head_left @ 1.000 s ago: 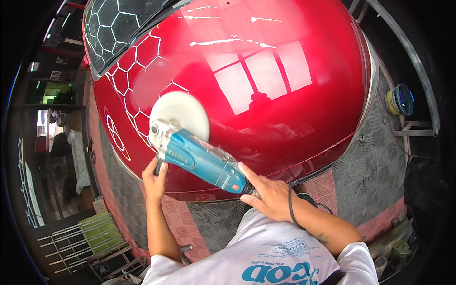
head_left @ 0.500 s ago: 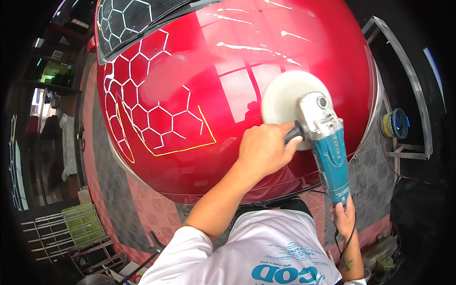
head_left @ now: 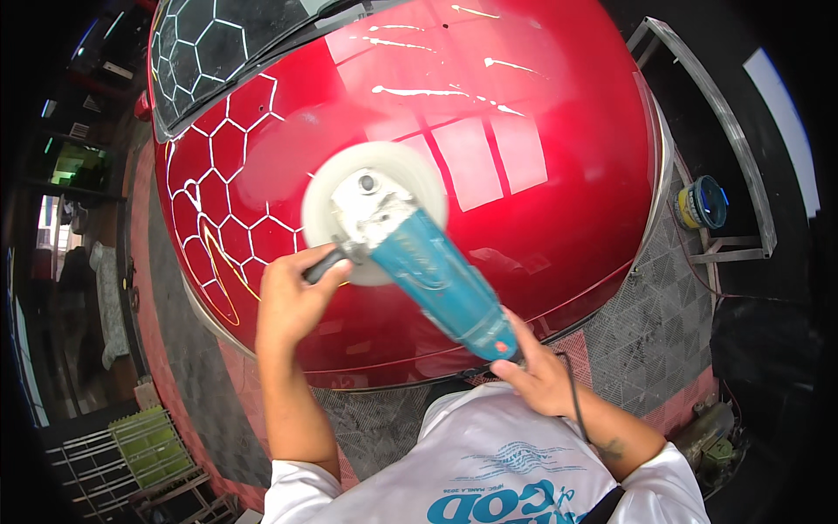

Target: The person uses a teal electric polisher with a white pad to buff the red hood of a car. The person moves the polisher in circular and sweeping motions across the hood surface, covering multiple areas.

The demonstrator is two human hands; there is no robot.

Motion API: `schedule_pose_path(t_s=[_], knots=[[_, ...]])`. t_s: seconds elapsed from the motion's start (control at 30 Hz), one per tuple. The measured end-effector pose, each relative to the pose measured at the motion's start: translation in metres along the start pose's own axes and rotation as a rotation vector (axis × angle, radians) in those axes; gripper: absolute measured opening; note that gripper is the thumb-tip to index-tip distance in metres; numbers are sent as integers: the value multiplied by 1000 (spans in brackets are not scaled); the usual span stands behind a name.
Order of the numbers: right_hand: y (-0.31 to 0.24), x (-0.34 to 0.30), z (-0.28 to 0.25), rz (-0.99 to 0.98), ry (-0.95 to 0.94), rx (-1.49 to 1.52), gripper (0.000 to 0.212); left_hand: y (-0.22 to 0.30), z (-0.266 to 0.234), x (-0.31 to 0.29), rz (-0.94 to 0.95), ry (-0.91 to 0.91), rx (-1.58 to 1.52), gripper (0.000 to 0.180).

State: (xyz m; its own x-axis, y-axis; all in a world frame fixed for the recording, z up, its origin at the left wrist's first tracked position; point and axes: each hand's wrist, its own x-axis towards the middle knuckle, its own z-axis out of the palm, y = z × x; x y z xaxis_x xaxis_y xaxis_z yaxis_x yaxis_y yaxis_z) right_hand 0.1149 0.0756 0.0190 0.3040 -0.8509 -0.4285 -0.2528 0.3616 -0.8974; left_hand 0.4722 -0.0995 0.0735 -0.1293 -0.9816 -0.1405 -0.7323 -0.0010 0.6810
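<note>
A teal and silver power polisher (head_left: 445, 279) lies across the red car hood (head_left: 559, 236), its round white pad (head_left: 415, 179) over the paint and partly covering the white hexagon pattern (head_left: 229, 179). My left hand (head_left: 297, 293) is closed around the polisher's black side handle (head_left: 325, 265). At the rear end of the body, my right hand (head_left: 537, 371) grips the casing, and a dark cord (head_left: 572, 393) hangs beside that wrist. White streaks of compound (head_left: 419, 92) lie on the upper hood.
A grey metal frame (head_left: 733, 105) stands to the right of the car, with a blue and yellow bucket (head_left: 701, 203) by it. Tiled matting (head_left: 646, 323) covers the floor. A metal rack (head_left: 105, 458) is at lower left. Toward the upper left lies the windshield (head_left: 201, 48).
Both hands have swung the polisher leftward across the hood, from the right middle onto the hexagon pattern's edge. Its body now slants more. The view has shifted slightly.
</note>
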Motion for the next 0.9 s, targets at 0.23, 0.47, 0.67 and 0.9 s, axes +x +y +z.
schedule_pose_path(t_s=[0.23, 0.47, 0.67, 0.9], knots=[[-38, 52, 29, -92, -77, -230, 98, -85, -48, -15, -182, 127, -134, 30], [18, 1, -9, 1, 170, -309, 105, -24, 38, -27, -90, 62, -122, 42], [105, -95, -69, 298, 587, -92, 51, 102, 160, -19, 216, -196, 42, 47], [125, -122, -69, 427, 551, -11, 34, 123, 172, -20, 267, -285, 145, 38]])
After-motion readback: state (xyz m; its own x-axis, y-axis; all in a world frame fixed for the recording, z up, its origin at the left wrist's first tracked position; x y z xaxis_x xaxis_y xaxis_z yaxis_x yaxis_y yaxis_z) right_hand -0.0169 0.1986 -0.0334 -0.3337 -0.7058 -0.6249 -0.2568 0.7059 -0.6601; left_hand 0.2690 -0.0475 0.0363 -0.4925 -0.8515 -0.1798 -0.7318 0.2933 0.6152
